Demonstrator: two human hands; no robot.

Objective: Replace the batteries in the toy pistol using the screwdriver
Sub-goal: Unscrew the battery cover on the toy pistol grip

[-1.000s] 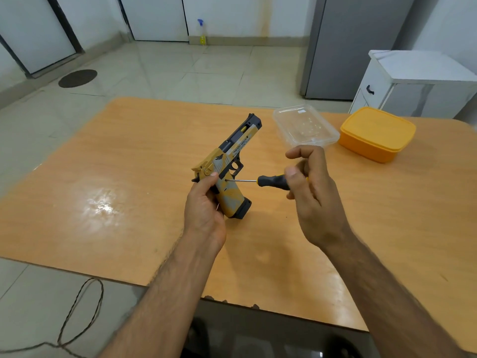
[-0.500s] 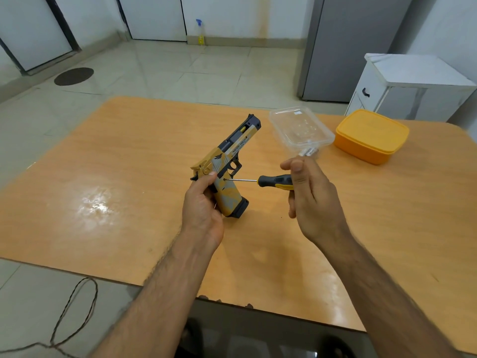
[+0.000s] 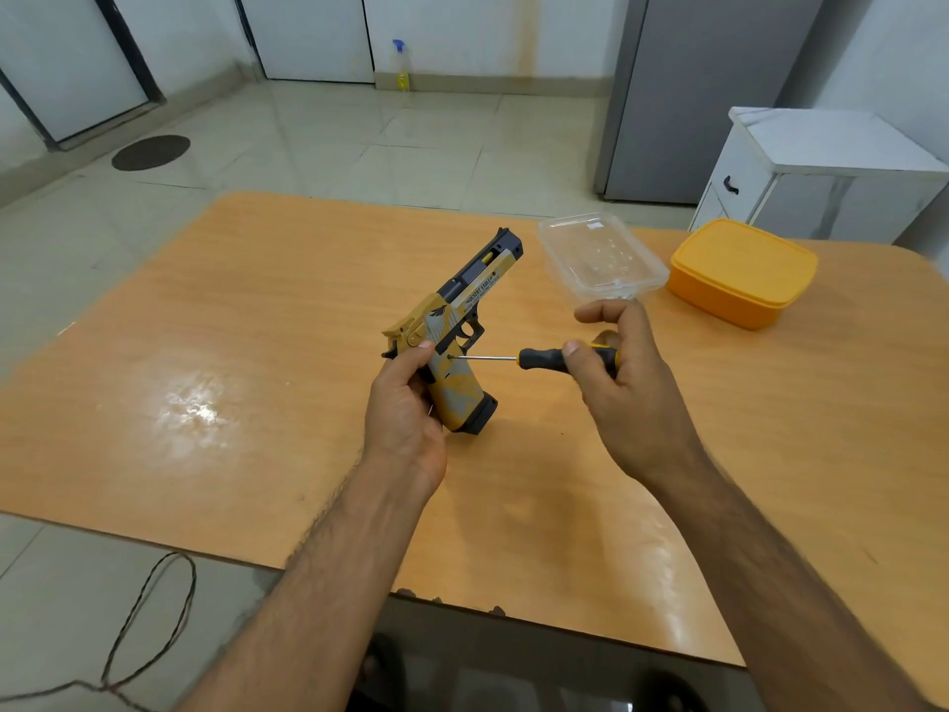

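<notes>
Your left hand (image 3: 405, 408) wraps the rear of the grip of the toy pistol (image 3: 454, 341), so the back strap and much of the grip's near side are hidden under your palm and fingers; only the thumb shows, lying along the frame just beneath the slide. The pistol is held above the table (image 3: 257, 352), muzzle pointing up and away, the black base of the grip lowest. Your right hand (image 3: 621, 382) pinches the black and yellow handle of the screwdriver (image 3: 544, 358) between thumb and curled fingers (the index finger is lifted clear above it), and the handle's rear end disappears into your palm. The thin shaft runs level to the left, its tip meeting the upper side of the grip just behind the trigger; the screw itself is too small to make out.

Beyond your right hand sits a clear plastic tray (image 3: 601, 256), open at the top; a few pale specks show in it, but you cannot tell what they are. Its near edge is cut off by your raised finger. Just beside it to the right stands a yellow box (image 3: 739, 272) with its lid on, contents hidden.
</notes>
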